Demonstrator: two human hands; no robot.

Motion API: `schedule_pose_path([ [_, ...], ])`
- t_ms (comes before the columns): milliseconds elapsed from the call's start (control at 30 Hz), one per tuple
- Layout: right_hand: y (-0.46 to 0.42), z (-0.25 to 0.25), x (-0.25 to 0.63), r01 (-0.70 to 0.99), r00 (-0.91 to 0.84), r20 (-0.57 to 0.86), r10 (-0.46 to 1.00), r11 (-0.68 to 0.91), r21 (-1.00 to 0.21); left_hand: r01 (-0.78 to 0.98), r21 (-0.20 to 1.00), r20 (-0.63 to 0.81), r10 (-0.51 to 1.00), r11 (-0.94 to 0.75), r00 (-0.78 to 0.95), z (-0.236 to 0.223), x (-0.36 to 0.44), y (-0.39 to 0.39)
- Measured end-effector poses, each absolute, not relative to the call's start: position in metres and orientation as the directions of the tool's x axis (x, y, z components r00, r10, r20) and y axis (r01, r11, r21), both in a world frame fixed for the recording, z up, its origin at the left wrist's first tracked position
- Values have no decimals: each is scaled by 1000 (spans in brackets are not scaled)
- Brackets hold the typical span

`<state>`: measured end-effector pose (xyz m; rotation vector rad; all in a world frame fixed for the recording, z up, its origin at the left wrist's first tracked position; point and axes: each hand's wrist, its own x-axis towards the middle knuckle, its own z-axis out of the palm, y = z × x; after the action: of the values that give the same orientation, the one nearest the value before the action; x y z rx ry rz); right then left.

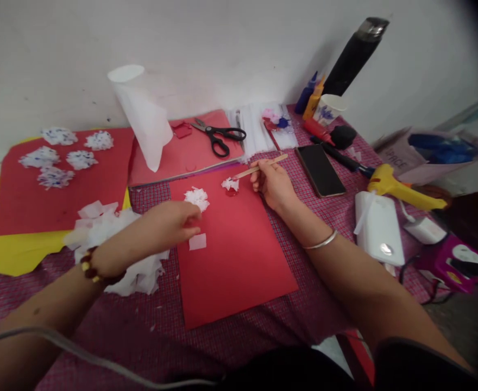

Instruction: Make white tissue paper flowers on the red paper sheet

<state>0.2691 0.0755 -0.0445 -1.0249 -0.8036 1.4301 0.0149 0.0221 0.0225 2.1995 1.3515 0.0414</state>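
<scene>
Count two white paper clusters (pixel 196 199) on one red sheet (pixel 234 260), the larger just beside the left hand (pixel 177 222) and the smaller cluster (pixel 230 184) left of the right hand (pixel 275 185); one loose paper square (pixel 198 242) by the left thumb, five blue-flecked puffs (pixel 54 177) farther left, one pair of scissors (pixel 210 130) beyond both, and one phone (pixel 320 170) right of the right hand. Read "PACE" (in capitals) on the bag (pixel 404 158) farther right. Note the right hand closed in a pinch on one wooden stick (pixel 245 173), red tip at the smaller cluster, and the left half-curled, thumb and fingers parted, with nothing visibly held.
</scene>
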Motion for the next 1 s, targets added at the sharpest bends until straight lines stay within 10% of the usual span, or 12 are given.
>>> schedule_pose_path([
  [167,73,-42,268,-388,24,-134,991,-114,-914,877,325,-276,851,-355,447,-4,6,-10],
  [600,66,-17,264,-465,30,-37,999,-19,-885,440,896,-239,905,65,352,20,20,5],
  [1000,45,10,256,-358,-96,240,966,192,-914,353,922,26,936,-158,352,44,69,50],
])
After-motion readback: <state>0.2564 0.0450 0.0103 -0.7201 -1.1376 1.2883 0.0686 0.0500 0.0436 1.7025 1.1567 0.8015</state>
